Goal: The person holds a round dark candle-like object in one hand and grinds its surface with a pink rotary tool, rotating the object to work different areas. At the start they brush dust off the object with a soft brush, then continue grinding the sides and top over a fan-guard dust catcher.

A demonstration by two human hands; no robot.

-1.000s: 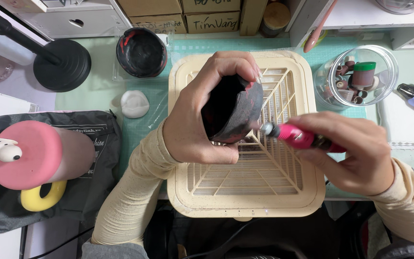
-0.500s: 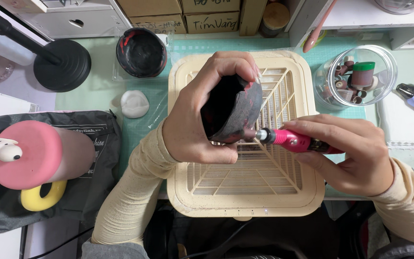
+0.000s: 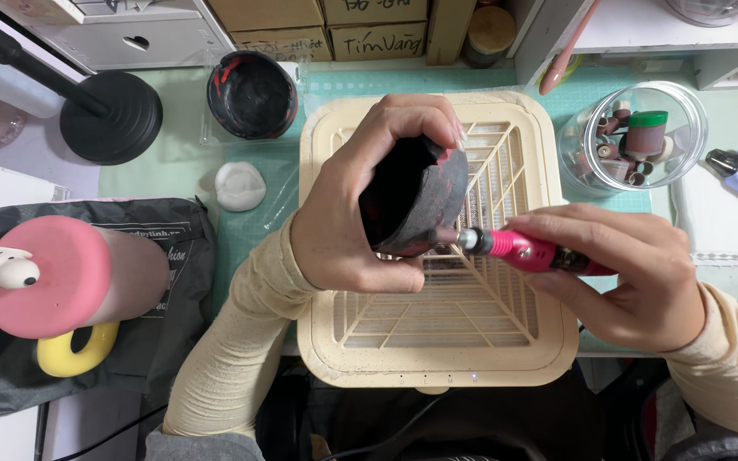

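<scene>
My left hand (image 3: 360, 205) grips a small dark cup-shaped piece (image 3: 416, 198), black inside with a reddish outer wall, tilted with its opening toward me. My right hand (image 3: 621, 273) holds a pink pen-shaped rotary tool (image 3: 523, 249); its metal tip touches the lower edge of the dark piece. Both hands hover over a cream square slatted dust tray (image 3: 523, 358).
A second black bowl (image 3: 252, 94) stands behind the tray, next to a black round stand base (image 3: 111, 118) and a white lump (image 3: 240, 185). At left sit a pink cylinder (image 3: 70, 273) and a yellow ring (image 3: 77, 352) on a dark bag. A clear jar of bits (image 3: 634, 137) stands at right.
The pink tool has shifted left, bringing its tip from just off the dark piece to its lower edge. My left hand has kept the piece almost still.
</scene>
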